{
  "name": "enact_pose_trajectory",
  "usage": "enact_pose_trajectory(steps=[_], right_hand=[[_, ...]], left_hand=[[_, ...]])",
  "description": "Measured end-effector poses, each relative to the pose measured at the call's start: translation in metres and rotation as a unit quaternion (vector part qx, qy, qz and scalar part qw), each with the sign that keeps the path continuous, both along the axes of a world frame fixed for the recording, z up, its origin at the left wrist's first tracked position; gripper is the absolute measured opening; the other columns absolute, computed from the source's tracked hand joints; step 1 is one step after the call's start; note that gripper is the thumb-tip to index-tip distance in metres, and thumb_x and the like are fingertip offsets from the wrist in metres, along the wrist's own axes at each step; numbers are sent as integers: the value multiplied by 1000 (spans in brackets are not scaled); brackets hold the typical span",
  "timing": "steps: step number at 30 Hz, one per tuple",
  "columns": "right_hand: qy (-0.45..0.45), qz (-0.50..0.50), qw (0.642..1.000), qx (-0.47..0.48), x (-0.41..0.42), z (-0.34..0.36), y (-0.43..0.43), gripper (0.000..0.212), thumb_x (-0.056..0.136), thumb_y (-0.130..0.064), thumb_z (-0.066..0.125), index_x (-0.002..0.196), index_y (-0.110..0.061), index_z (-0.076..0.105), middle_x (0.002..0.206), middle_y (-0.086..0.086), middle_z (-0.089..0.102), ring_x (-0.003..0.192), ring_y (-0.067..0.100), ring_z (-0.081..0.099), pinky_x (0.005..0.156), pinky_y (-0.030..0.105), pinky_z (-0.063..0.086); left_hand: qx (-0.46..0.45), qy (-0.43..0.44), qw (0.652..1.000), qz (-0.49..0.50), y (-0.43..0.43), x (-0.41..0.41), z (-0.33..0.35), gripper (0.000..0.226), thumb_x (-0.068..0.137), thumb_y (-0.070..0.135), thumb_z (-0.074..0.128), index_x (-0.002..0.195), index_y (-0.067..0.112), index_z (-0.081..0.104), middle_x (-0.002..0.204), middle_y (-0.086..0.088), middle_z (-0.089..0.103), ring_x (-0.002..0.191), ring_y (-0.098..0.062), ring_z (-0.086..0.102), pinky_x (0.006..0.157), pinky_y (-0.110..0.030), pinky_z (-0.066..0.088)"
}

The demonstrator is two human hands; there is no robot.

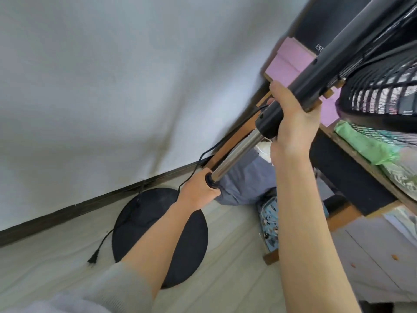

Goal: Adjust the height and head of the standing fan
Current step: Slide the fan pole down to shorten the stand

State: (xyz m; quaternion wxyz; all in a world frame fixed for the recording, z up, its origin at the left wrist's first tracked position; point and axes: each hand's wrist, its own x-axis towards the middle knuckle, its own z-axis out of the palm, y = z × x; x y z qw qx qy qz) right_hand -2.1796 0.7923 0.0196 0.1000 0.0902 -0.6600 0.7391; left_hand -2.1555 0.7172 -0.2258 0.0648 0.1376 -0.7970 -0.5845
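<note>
The standing fan rises from a round black base (144,220) on the floor. Its shiny chrome inner pole (239,152) runs up and to the right into a thick black upper tube (334,62). The black wire grille of the fan head (383,86) fills the top right corner. My left hand (198,188) is wrapped around the black collar at the lower end of the chrome pole. My right hand (293,118) grips the bottom of the black upper tube.
A black power cord with its plug (93,258) lies loose on the pale floor beside the base. A white wall (112,86) stands behind. To the right is a wooden shelf unit (352,177) with pink boards, green bags and cloth bundles under it.
</note>
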Motion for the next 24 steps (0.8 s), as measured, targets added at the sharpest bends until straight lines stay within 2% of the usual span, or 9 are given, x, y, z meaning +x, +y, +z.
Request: enact_pose_trajectory(steps=[2, 4, 6, 8, 12, 16, 19, 21, 24], right_hand=[[25, 5, 1000, -11, 6, -2, 3, 62, 69, -23, 90, 117, -30, 53, 117, -7, 69, 106, 8, 69, 97, 31, 55], [43, 27, 999, -15, 14, -9, 5, 61, 70, -24, 89, 120, -29, 55, 111, -12, 71, 101, 3, 70, 91, 23, 54], [30, 61, 998, -12, 21, -23, 5, 51, 71, -28, 88, 113, -24, 59, 99, -12, 73, 95, 9, 71, 90, 32, 57], [15, 94, 995, -16, 28, -36, 5, 44, 73, -32, 86, 105, -18, 59, 87, -6, 73, 88, 19, 74, 87, 47, 60], [31, 111, 993, -4, 28, -44, 6, 43, 75, -37, 84, 102, -17, 56, 81, -13, 72, 84, 28, 77, 79, 43, 59], [38, 109, 993, -23, 21, -46, 6, 45, 75, -39, 83, 106, -19, 57, 80, -18, 67, 82, 21, 76, 79, 38, 60], [55, 100, 993, -32, 15, -48, 5, 44, 77, -39, 81, 105, -17, 56, 73, -21, 64, 71, 5, 65, 72, 28, 56], [68, 101, 991, -49, 13, -51, 1, 39, 78, -34, 81, 98, -16, 53, 67, -14, 59, 62, 12, 56, 63, 31, 52], [87, 89, 988, -92, 11, -56, -7, 32, 78, -20, 79, 90, -19, 49, 63, -6, 49, 52, 16, 41, 48, 31, 40]], left_hand=[[-9, -11, 1000, 16, -1, 11, 7, 36, 74, 42, 71, 97, 36, 44, 94, 19, 59, 82, -9, 62, 62, -26, 39], [-34, -8, 997, 63, 0, 25, 14, 50, 70, 48, 72, 99, 36, 34, 99, 19, 42, 80, -10, 60, 65, -31, 41], [-54, 17, 994, 98, 1, 36, 16, 53, 65, 53, 71, 95, 39, 29, 100, 15, 34, 76, -9, 58, 65, -33, 43], [-57, 39, 993, 95, -3, 45, 13, 49, 64, 55, 71, 92, 41, 34, 99, 18, 46, 79, -10, 59, 65, -34, 47], [-109, 35, 992, 42, -17, 52, 14, 40, 73, 55, 71, 107, 46, 52, 106, 22, 67, 99, -9, 65, 84, -37, 55], [-121, 22, 992, -8, -16, 50, 24, 43, 76, 45, 60, 114, 56, 45, 89, 26, 62, 91, -14, 66, 82, -38, 58], [-108, 23, 994, -18, -5, 46, 22, 43, 74, 54, 66, 112, 49, 46, 103, 24, 55, 97, -10, 61, 82, -33, 54], [-102, 25, 994, 11, 0, 42, 15, 52, 72, 61, 68, 116, 40, 50, 110, 18, 46, 103, -11, 56, 88, -37, 51], [-97, 45, 993, 50, -4, 41, 6, 40, 76, 56, 71, 111, 41, 58, 107, 15, 49, 101, -10, 56, 93, -39, 51]])
